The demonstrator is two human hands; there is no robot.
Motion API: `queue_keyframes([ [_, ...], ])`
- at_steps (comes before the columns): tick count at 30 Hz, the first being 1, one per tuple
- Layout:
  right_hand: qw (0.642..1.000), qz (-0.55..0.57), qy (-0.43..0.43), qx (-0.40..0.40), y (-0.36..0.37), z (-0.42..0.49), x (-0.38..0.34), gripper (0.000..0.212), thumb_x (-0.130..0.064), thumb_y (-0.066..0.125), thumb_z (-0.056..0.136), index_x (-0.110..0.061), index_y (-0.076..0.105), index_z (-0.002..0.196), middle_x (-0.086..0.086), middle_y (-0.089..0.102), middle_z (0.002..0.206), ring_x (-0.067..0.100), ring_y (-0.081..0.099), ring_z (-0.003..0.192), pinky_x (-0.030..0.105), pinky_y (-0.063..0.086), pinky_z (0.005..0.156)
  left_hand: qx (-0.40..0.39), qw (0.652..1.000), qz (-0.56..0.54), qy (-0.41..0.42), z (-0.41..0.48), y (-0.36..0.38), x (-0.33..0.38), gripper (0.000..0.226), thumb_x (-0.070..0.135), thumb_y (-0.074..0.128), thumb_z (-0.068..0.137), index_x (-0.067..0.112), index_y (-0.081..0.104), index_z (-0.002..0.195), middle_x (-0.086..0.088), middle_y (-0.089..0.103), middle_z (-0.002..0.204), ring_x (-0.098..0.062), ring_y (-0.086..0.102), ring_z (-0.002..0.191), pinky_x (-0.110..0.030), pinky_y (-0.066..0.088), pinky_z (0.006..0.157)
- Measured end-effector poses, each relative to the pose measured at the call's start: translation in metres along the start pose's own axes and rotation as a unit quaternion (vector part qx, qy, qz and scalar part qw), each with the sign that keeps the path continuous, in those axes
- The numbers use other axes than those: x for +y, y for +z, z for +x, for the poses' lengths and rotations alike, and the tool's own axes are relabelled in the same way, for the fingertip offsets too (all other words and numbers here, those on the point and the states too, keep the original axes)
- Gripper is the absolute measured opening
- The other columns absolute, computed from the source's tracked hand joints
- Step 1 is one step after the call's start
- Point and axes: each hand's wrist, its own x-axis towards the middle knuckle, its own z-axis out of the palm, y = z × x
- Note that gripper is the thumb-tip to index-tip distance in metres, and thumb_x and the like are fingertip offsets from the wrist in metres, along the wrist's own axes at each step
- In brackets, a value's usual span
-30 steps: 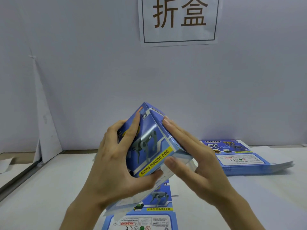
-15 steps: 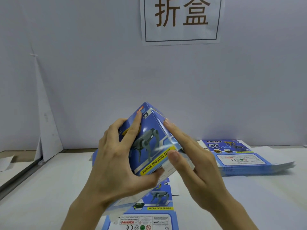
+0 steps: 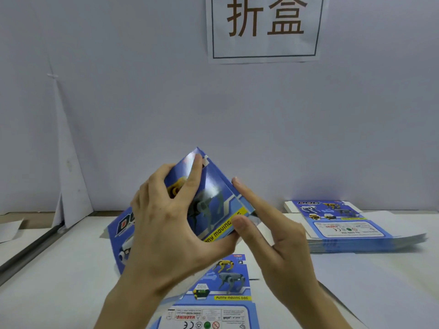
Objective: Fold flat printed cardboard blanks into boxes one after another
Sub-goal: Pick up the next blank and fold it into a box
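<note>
A blue printed box (image 3: 213,198) with a robot dog picture and a yellow "FUNNY MOVING DOG" strip is held up over the table, one corner pointing up. My left hand (image 3: 166,224) grips it, fingers spread on the front panel and thumb under its lower edge. My right hand (image 3: 266,236) touches the box's right end with straight index finger and thumb tip. A flat blank (image 3: 221,295) lies on the table just below. A stack of flat blanks (image 3: 351,226) sits at the right.
The white table (image 3: 59,288) ends at a white wall bearing a paper sign (image 3: 263,27). A folded white sheet (image 3: 69,186) leans in the left corner. A metal rail (image 3: 28,255) runs along the table's left side.
The box has turned a little, showing more of its left panel. My right hand's fingers have slid off the top face to the box's right end.
</note>
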Motion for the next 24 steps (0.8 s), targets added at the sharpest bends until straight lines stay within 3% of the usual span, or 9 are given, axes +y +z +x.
queue_keyframes([
  [5, 1.0, 0.012, 0.001, -0.018, 0.006, -0.004, 0.0, 0.039, -0.03, 0.047, 0.094, -0.03, 0.05, 0.132, -0.02, 0.051, 0.139, 0.003, 0.042, 0.134, 0.029, 0.037, 0.109, 0.019, 0.998, 0.055, 0.016, 0.003, -0.003, -0.001, 0.103, 0.077, 0.049, 0.058, 0.021, 0.042, 0.145, -0.02, 0.043, 0.13, -0.038, 0.043, 0.119, -0.053, 0.032, 0.101],
  [10, 0.997, 0.034, 0.013, -0.061, 0.007, -0.004, -0.007, 0.046, -0.034, 0.045, 0.094, -0.032, 0.042, 0.14, -0.022, 0.043, 0.145, 0.002, 0.035, 0.138, 0.02, 0.032, 0.109, 0.027, 0.999, 0.023, 0.015, 0.005, -0.006, 0.0, 0.102, 0.077, 0.048, 0.062, 0.02, 0.038, 0.146, -0.019, 0.039, 0.135, -0.036, 0.039, 0.121, -0.055, 0.033, 0.103],
  [14, 0.999, 0.01, 0.008, -0.047, 0.005, -0.003, -0.01, 0.044, -0.035, 0.047, 0.092, -0.033, 0.048, 0.136, -0.024, 0.043, 0.144, 0.002, 0.035, 0.138, 0.018, 0.033, 0.107, 0.045, 0.998, -0.001, 0.041, 0.002, -0.003, 0.003, 0.099, 0.073, 0.051, 0.065, 0.017, 0.037, 0.145, -0.023, 0.039, 0.135, -0.038, 0.041, 0.12, -0.052, 0.037, 0.099],
  [17, 0.997, 0.034, 0.023, -0.063, -0.009, 0.004, -0.013, 0.044, -0.038, 0.052, 0.088, -0.036, 0.054, 0.132, -0.022, 0.042, 0.145, 0.002, 0.035, 0.137, 0.027, 0.037, 0.109, 0.034, 0.998, -0.038, 0.049, 0.001, -0.001, 0.007, 0.1, 0.072, 0.055, 0.063, 0.022, 0.031, 0.147, -0.018, 0.036, 0.138, -0.035, 0.039, 0.124, -0.055, 0.04, 0.1],
  [20, 0.995, 0.012, 0.049, -0.082, -0.017, 0.006, -0.014, 0.055, -0.046, 0.054, 0.084, -0.047, 0.043, 0.138, -0.028, 0.034, 0.148, 0.005, 0.028, 0.142, 0.044, 0.037, 0.108, 0.012, 0.995, -0.022, 0.095, -0.002, 0.004, 0.013, 0.103, 0.07, 0.059, 0.061, 0.024, 0.03, 0.148, -0.019, 0.036, 0.138, -0.034, 0.036, 0.125, -0.06, 0.041, 0.096],
  [24, 0.996, -0.008, 0.043, -0.073, -0.016, 0.005, -0.014, 0.054, -0.048, 0.05, 0.084, -0.053, 0.039, 0.137, -0.031, 0.031, 0.147, 0.007, 0.024, 0.143, 0.043, 0.044, 0.103, 0.021, 0.993, -0.023, 0.114, -0.002, 0.009, 0.017, 0.103, 0.067, 0.063, 0.059, 0.022, 0.033, 0.147, -0.021, 0.037, 0.137, -0.037, 0.037, 0.123, -0.061, 0.04, 0.094],
])
